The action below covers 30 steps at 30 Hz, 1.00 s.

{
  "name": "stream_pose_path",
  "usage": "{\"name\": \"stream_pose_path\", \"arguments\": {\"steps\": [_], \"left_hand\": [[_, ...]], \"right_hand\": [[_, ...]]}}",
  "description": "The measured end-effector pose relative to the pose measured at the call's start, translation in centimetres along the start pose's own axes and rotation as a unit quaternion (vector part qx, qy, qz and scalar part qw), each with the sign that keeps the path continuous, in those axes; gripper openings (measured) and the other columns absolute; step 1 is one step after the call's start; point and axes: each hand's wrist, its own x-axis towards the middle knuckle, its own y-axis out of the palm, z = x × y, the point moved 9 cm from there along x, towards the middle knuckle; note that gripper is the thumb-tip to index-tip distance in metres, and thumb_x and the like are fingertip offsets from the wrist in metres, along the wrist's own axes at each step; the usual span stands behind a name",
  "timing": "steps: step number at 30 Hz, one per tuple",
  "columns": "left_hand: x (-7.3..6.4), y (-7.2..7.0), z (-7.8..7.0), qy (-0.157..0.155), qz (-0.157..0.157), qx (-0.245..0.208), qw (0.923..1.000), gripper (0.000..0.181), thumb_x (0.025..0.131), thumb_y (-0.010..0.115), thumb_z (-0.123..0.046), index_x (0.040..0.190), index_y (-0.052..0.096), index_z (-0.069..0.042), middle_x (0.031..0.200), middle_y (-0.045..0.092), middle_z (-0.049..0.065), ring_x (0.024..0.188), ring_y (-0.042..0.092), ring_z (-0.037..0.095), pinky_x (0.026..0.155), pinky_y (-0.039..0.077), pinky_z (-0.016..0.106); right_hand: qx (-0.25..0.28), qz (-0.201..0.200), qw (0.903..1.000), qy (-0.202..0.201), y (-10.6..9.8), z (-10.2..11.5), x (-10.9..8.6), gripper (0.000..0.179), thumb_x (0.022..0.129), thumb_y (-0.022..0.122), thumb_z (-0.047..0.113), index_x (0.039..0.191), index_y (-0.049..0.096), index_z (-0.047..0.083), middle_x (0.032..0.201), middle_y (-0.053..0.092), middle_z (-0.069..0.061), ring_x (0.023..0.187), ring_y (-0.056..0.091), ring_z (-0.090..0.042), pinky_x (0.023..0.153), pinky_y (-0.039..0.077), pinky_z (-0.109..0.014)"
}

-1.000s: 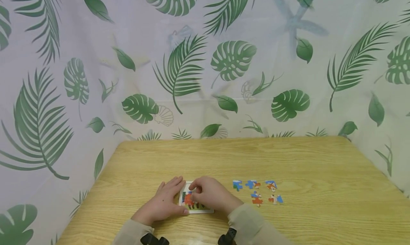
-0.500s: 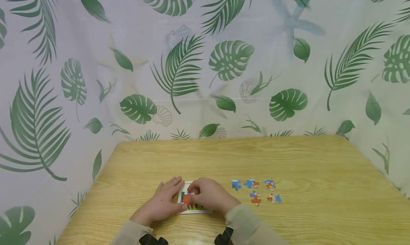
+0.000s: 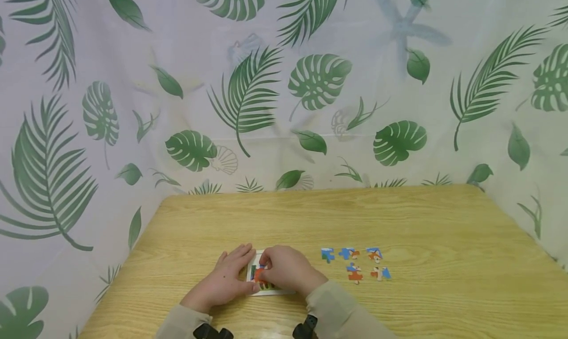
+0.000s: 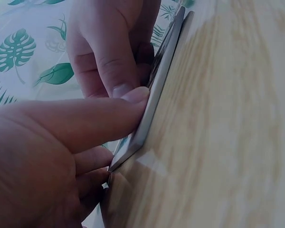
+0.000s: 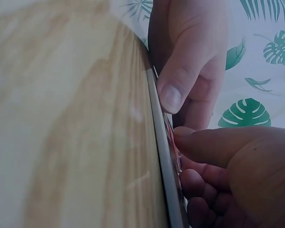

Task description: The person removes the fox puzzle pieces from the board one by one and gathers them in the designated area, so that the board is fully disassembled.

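Observation:
A small jigsaw puzzle in a white-rimmed tray [image 3: 266,293] lies on the table, partly covered by both hands. My left hand [image 3: 228,280] rests along its left side with fingers extended. Its thumb lies on the near rim, seen in the left wrist view over the tray's edge [image 4: 154,102]. Over the tray's right part, my right hand [image 3: 290,270] has curled fingers, its thumb and index finger pinching a red and blue puzzle piece [image 3: 262,268] inside the tray. In the right wrist view, the right thumb [image 5: 190,141] meets a strip of red just above the tray's edge [image 5: 162,147].
Several loose puzzle pieces lie right of the tray in two rows, among them a blue and green one [image 3: 327,254] and a mostly red one [image 3: 354,274]. The wooden table [image 3: 443,240] backs onto a leaf-patterned cloth [image 3: 266,171].
My right hand has turned slightly and its thumb and index finger have drawn closer together over the tray. The left thumb has slid a little; the loose pieces stay put.

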Motion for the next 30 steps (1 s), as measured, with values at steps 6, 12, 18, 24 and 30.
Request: {"name": "stream_pose_path", "arguments": {"steps": [6,12,18,24,30], "left_hand": [[-0.02,0.03,-0.03,0.004,-0.001,0.000,1.0000,0.089,0.088,0.077,-0.040,0.154,0.037,0.003,0.164,0.026,0.018,0.153,0.015,0.036,0.118,-0.001,0.064],[-0.20,-0.03,-0.29,0.007,-0.002,0.003,1.0000,0.088,0.088,0.077,-0.039,0.154,0.038,0.003,0.163,0.027,0.019,0.152,0.016,0.037,0.118,0.000,0.064],[-0.20,-0.09,-0.28,0.005,-0.002,0.005,1.0000,0.088,0.089,0.077,-0.039,0.154,0.036,0.003,0.164,0.025,0.018,0.152,0.015,0.037,0.118,-0.001,0.064],[-0.13,-0.04,-0.14,0.000,-0.004,0.002,1.0000,0.089,0.087,0.079,-0.038,0.154,0.037,0.003,0.164,0.026,0.018,0.152,0.015,0.037,0.118,-0.001,0.065],[0.02,0.01,0.03,-0.005,-0.002,0.000,1.0000,0.091,0.085,0.080,-0.038,0.154,0.037,0.002,0.164,0.026,0.016,0.152,0.016,0.036,0.118,0.000,0.063]], "right_hand": [[-0.002,-0.001,0.9999,0.012,0.19,-0.14,0.12,0.012,0.087,0.078,0.028,0.091,0.071,0.018,0.074,0.058,0.009,0.067,0.054,-0.010,0.064,0.045,-0.029],[0.013,-0.005,0.9996,0.023,0.01,-0.17,0.07,0.013,0.087,0.079,0.027,0.091,0.070,0.018,0.076,0.058,0.008,0.069,0.054,-0.012,0.064,0.045,-0.031],[0.028,-0.019,0.9993,0.018,-0.22,-0.21,-0.13,0.012,0.088,0.077,0.023,0.089,0.066,0.020,0.077,0.058,0.008,0.069,0.054,-0.011,0.064,0.045,-0.031],[0.047,-0.029,0.9984,0.009,-0.33,-0.41,-0.21,0.013,0.090,0.075,0.022,0.086,0.063,0.022,0.073,0.057,0.007,0.065,0.052,-0.011,0.060,0.043,-0.030],[0.063,-0.036,0.9973,0.008,-0.47,-0.57,-0.24,0.014,0.092,0.074,0.022,0.085,0.063,0.022,0.072,0.057,0.006,0.063,0.052,-0.010,0.059,0.043,-0.028]]}}
